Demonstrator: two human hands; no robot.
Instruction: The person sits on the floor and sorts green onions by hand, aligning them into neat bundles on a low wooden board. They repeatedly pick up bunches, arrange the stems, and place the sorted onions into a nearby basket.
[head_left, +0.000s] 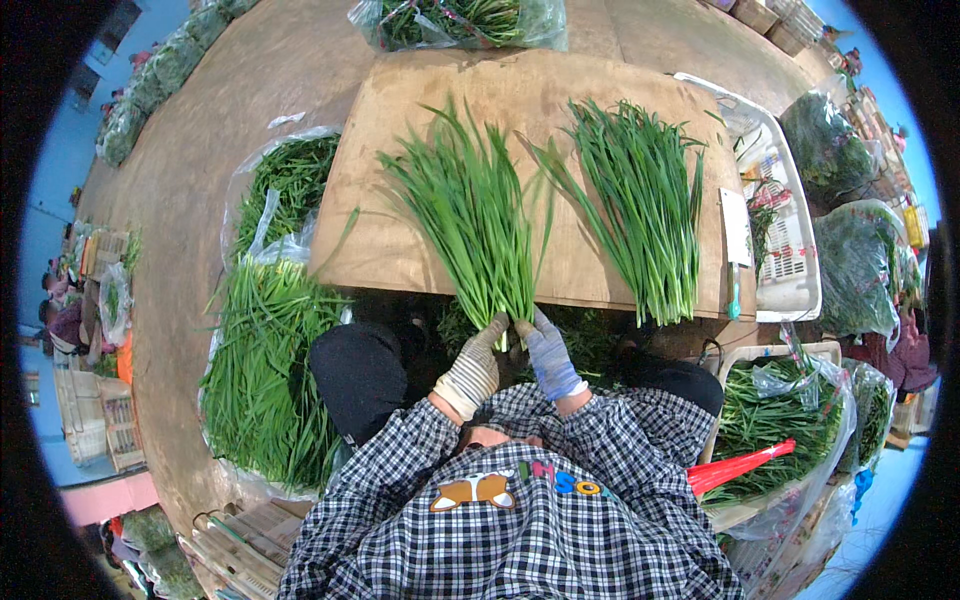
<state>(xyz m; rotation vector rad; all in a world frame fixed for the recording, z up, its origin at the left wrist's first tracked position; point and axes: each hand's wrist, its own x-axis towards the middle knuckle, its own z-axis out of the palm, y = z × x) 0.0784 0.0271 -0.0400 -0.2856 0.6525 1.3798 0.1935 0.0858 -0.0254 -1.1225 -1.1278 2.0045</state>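
My left hand (474, 366), in a striped knit glove, grips the pale stem ends of a loose bunch of long green leaves, like garlic chives (480, 217). At the same ends is my right hand (551, 356), in a blue-and-white glove, its fingers against the stems. The leaves fan out away from me over a wooden board table (390, 97). A second bunch of the same greens (645, 202) lies on the board to the right, stems towards me. Near the board's right edge lies a cleaver (735, 232) with a turquoise handle.
Left of the board, a plastic-lined container holds a large heap of greens (270, 375). A white plastic crate (787, 277) stands right of the board. Nearer me, another crate holds greens (780, 405) and red ties (739, 466). A bag of greens (457, 22) lies beyond the board.
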